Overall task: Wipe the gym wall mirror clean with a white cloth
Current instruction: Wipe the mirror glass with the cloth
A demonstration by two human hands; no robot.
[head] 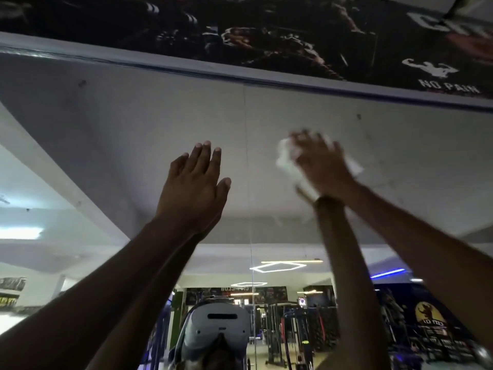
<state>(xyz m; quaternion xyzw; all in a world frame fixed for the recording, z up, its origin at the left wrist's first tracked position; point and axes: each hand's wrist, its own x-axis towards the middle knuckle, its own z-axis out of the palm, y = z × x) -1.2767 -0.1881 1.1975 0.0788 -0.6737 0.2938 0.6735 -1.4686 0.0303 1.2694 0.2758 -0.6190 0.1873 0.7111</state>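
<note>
Both arms reach up: left hand (193, 186) flat-fingered on the mirror (133, 129), right hand (321, 166) presses the white cloth (286, 166), its grip blurred.

A dark poster (293, 36) reading "NO PAIN" runs above the fingers. Below them, hexagonal lights (278, 267) glow over what seem to be weight racks (293, 332).

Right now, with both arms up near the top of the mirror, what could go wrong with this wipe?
1. The left hand lies flat on the mirror with bare fingers, so it may leave fresh prints on the glass.
2. The right hand is blurred as it presses the white cloth; parts of the cloth stick out loose around the hand, so it could slip free.
3. Dark specks sit above the cloth near the top edge and may get missed.
</note>
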